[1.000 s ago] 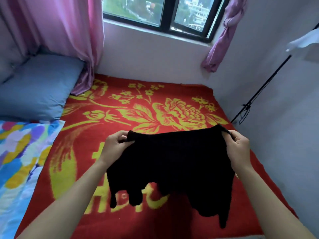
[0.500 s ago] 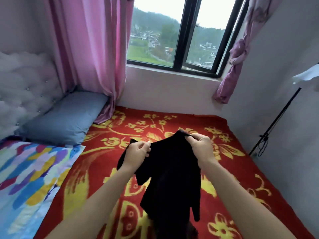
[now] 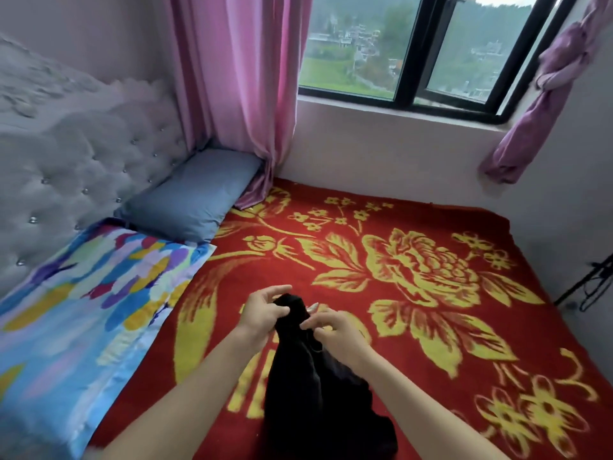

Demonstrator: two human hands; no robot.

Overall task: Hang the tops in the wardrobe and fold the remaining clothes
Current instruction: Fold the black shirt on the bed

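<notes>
Garment: black garment [image 3: 318, 393], bunched into 1 narrow bundle. Its upper end is raised between the hands and its lower part trails down toward the camera.
Location: above the near middle of the bed, over the red-and-yellow blanket [image 3: 431, 327]. No wardrobe or hanger is in view.
Left hand [image 3: 263, 313]: pinches the top end from the left, thumb on the cloth, index finger held straighter than the rest.
Right hand [image 3: 335, 330]: fingers curled onto the cloth just below the top, just beside the left hand.
Garment type: cannot tell whether it is a top; the shape is lost in the bunching.
Step (judged): gathering or re-gripping the garment, with either a fold or hanging to follow.
Method, if folding: find 2 matching corners or seams, take 1 in each hand, spread them apart, then lay the cloth flat on the blanket and smooth it first.
Method, if hanging: find the neckline first.
Risk: folding from this bundle would trap creases and leave uneven edges.
Nearby: blue pillow [image 3: 195, 194] and multicoloured bedding [image 3: 99, 277] lie to the left, well apart from the garment.
</notes>
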